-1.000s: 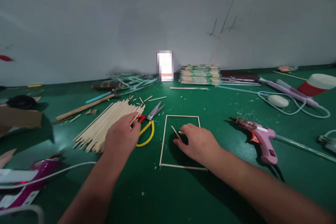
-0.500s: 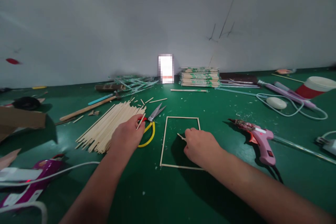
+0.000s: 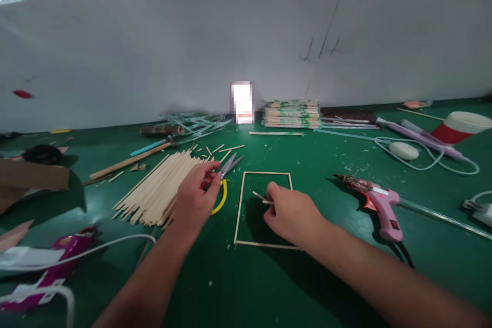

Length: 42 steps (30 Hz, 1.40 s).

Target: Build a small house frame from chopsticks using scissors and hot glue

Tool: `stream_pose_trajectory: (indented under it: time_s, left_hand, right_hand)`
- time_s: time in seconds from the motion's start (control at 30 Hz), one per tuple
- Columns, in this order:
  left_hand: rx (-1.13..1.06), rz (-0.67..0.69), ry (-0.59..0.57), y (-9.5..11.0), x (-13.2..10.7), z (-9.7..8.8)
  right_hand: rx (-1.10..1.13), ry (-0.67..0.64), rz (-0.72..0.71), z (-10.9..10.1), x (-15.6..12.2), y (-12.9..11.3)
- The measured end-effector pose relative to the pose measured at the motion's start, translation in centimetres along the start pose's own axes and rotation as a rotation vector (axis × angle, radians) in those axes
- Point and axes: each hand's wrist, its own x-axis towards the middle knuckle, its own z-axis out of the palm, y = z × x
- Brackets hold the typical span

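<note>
My left hand point(image 3: 198, 192) is over the right side of a pile of thin wooden sticks point(image 3: 157, 189), thumb and forefinger apart around the red handle part of the scissors point(image 3: 220, 204). The scissors have yellow on the other loop, and their blades point away. A short stick piece point(image 3: 225, 156) shows just past my left fingertips; whether it touches them I cannot tell. My right hand point(image 3: 290, 210) is closed on short wooden sticks point(image 3: 260, 196), whose ends stick out leftward. Beneath it lies a rectangular frame of sticks point(image 3: 240, 207) on the green table, its right side partly hidden.
A pink glue gun point(image 3: 384, 202) with a clear glue stick lies at right. A purple device point(image 3: 57, 261) with white cables is at front left. Wrapped chopsticks point(image 3: 292, 114) are stacked by the wall. A red-and-white cup point(image 3: 461, 128) stands at far right.
My left hand has shifted right and spread its thumb and forefinger; the short stick formerly in it now shows beyond the fingertips. My right hand has moved slightly left with its sticks.
</note>
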Motion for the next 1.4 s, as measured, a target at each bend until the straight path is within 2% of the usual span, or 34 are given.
stream_pose_trajectory:
  time_s: [0.07, 0.13, 0.23, 0.33, 0.4, 0.5, 0.67, 0.77, 0.87, 1.03, 1.17, 1.23, 1.33, 1.4]
  left_hand:
    - [-0.120, -0.112, -0.090, 1.7, -0.9, 0.5]
    - [-0.321, -0.244, -0.221, 3.2, -1.8, 1.3]
    - [-0.551, -0.358, -0.356, 4.7, -2.9, 2.3]
    - [-0.614, -0.339, -0.367, 5.1, -3.4, 2.7]
    - [-0.569, -0.221, -0.303, 5.1, -3.5, 2.5]
    - [-0.474, -0.025, -0.202, 5.5, -3.7, 2.0]
    - [-0.374, 0.168, -0.250, 6.1, -4.3, 1.6]
    - [-0.329, 0.254, -0.210, 6.3, -4.5, 1.7]
    - [-0.319, 0.251, -0.203, 6.5, -4.3, 1.9]
    - [-0.260, 0.188, -0.306, 6.6, -3.9, 2.0]
    - [-0.205, 0.079, -0.304, 6.7, -4.0, 2.2]
    - [-0.199, 0.027, -0.305, 6.7, -4.1, 2.2]
    - [-0.189, 0.041, -0.314, 6.6, -3.8, 1.8]
    - [-0.158, 0.049, -0.260, 6.4, -3.4, 1.2]
  right_hand:
    - [0.150, 0.050, -0.028, 0.0, -0.1, 0.1]
    - [0.390, 0.090, -0.071, 0.2, -0.1, 0.1]
    - [0.769, 0.071, -0.155, 0.7, -0.1, -0.1]
    - [1.081, 0.009, -0.248, 1.3, 0.2, -0.5]
    - [1.183, -0.034, -0.280, 1.7, 0.3, -0.7]
    - [1.201, -0.053, -0.303, 2.0, 0.3, -0.9]
    - [1.144, 0.025, -0.409, 2.2, -0.1, -0.9]
    - [1.105, 0.068, -0.410, 2.6, -0.2, -0.8]
    - [1.133, 0.089, -0.372, 3.1, -0.1, -0.8]
    - [1.320, 0.084, -0.232, 3.6, 0.2, -1.2]
    - [1.428, 0.057, -0.227, 3.7, 0.5, -1.2]
    - [1.407, 0.036, -0.252, 3.8, 0.6, -1.1]
    - [1.320, 0.014, -0.285, 3.4, 0.6, -0.9]
    - [1.144, 0.096, -0.325, 2.8, 0.4, -0.6]
